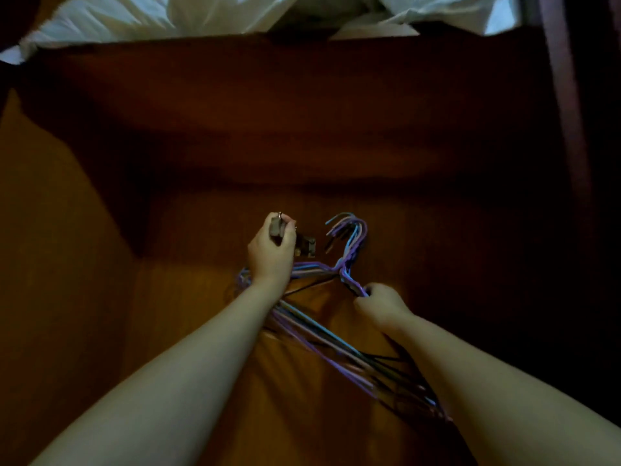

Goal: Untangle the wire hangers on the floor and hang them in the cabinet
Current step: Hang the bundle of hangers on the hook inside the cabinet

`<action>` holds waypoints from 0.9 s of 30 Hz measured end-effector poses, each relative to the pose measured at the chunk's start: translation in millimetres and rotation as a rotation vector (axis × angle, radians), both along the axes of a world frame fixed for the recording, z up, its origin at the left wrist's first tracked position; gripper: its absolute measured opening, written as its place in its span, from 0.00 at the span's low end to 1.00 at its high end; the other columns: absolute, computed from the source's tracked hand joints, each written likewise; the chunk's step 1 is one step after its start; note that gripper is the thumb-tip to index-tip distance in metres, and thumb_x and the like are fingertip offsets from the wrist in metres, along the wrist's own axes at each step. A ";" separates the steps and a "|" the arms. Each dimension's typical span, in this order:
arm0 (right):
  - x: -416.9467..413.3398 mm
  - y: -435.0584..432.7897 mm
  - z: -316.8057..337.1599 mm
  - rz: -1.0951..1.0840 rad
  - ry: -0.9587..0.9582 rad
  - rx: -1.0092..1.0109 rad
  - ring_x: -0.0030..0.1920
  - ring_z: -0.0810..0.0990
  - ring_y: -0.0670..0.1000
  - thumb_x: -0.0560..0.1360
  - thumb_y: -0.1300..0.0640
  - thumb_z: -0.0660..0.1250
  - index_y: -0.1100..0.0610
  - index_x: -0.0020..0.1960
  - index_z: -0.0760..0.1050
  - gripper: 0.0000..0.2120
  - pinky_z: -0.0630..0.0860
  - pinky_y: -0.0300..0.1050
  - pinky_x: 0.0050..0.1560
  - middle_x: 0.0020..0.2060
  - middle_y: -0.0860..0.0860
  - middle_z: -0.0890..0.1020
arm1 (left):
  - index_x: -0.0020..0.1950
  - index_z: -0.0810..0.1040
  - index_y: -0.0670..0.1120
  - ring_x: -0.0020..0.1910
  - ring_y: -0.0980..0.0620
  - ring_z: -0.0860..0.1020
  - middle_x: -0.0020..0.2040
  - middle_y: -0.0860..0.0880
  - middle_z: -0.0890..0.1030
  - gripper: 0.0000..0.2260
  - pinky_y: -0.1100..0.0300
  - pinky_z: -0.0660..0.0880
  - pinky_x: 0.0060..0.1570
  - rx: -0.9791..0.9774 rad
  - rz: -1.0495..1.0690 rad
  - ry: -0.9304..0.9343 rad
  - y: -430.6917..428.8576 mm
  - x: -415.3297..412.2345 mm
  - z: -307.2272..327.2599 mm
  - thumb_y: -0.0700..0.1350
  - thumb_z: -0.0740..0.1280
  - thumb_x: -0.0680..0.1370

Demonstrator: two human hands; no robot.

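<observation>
A bundle of wire hangers (336, 338) in purple, blue and black hangs in front of a brown wooden cabinet door (302, 129). Their hooks (351, 230) point up and left, close together. My right hand (379, 306) is shut on the bundle's right shoulder just below the hooks. My left hand (270, 252) reaches over the bundle's left side and pinches a small grey key (277, 228) with a ring on it. This key sits beside a metal lock plate (307, 247) on the door. The light is dim, so fine detail of the lock is hard to tell.
White crumpled cloth or plastic (174, 15) lies along the top edge above the wood. A dark upright post (568, 129) runs down the right side. A lighter brown panel (50, 247) stands at the left.
</observation>
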State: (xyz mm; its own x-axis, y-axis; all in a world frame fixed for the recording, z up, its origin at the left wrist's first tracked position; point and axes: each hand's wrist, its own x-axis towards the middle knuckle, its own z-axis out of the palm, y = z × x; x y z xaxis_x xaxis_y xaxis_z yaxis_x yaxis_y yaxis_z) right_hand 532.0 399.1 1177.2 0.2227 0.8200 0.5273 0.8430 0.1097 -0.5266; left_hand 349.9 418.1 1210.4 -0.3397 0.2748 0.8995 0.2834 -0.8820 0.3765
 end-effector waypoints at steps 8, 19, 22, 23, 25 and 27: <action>-7.6 56.0 39.9 0.091 -0.076 0.037 0.33 0.73 0.48 0.74 0.59 0.64 0.57 0.54 0.76 0.09 0.66 0.40 0.31 0.36 0.50 0.76 | 0.44 0.75 0.49 0.38 0.69 0.73 0.38 0.57 0.77 0.02 0.73 0.67 0.38 0.103 -0.069 0.077 11.3 -5.2 -4.0 0.44 0.64 0.76; -14.6 96.9 31.0 0.043 -0.582 -0.096 0.54 0.76 0.58 0.76 0.63 0.57 0.56 0.64 0.65 0.17 0.69 0.44 0.45 0.57 0.60 0.76 | 0.40 0.73 0.56 0.38 0.67 0.74 0.38 0.56 0.77 0.10 0.74 0.67 0.39 0.141 -0.171 0.114 13.3 -10.9 0.3 0.41 0.66 0.75; -17.3 90.0 31.9 -0.039 -0.735 -0.163 0.58 0.75 0.58 0.75 0.65 0.58 0.55 0.70 0.60 0.25 0.72 0.48 0.52 0.60 0.58 0.75 | 0.40 0.73 0.56 0.38 0.68 0.74 0.39 0.56 0.77 0.11 0.76 0.68 0.39 0.110 -0.204 0.138 11.1 -11.4 -0.4 0.39 0.66 0.75; -19.5 87.5 30.5 -0.063 -0.786 -0.162 0.59 0.75 0.59 0.75 0.65 0.58 0.55 0.71 0.59 0.25 0.73 0.49 0.53 0.61 0.58 0.74 | 0.40 0.73 0.56 0.38 0.67 0.74 0.39 0.56 0.77 0.09 0.76 0.68 0.39 0.105 -0.217 0.134 10.6 -11.1 -0.5 0.41 0.66 0.75; -27.7 82.8 25.8 -0.078 -0.835 -0.122 0.60 0.74 0.60 0.76 0.62 0.60 0.56 0.71 0.59 0.24 0.73 0.50 0.54 0.63 0.58 0.71 | 0.39 0.73 0.56 0.39 0.63 0.74 0.39 0.56 0.78 0.05 0.74 0.68 0.39 0.111 -0.211 0.110 12.7 -10.9 -0.2 0.46 0.65 0.72; -33.7 83.8 18.8 -0.026 -0.753 -0.130 0.63 0.72 0.60 0.75 0.59 0.63 0.56 0.74 0.55 0.30 0.72 0.51 0.58 0.65 0.59 0.68 | 0.39 0.73 0.57 0.40 0.60 0.75 0.39 0.55 0.78 0.03 0.72 0.68 0.40 0.113 -0.190 0.099 14.2 -10.2 -0.1 0.47 0.64 0.70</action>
State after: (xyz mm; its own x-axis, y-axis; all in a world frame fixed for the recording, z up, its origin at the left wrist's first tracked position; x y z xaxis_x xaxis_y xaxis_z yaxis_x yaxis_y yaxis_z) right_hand 498.2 482.9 1196.0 -0.1389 0.8852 0.4441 0.9810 0.0618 0.1837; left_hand 339.7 432.3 1210.3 -0.2003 0.2212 0.9544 0.1385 -0.9580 0.2510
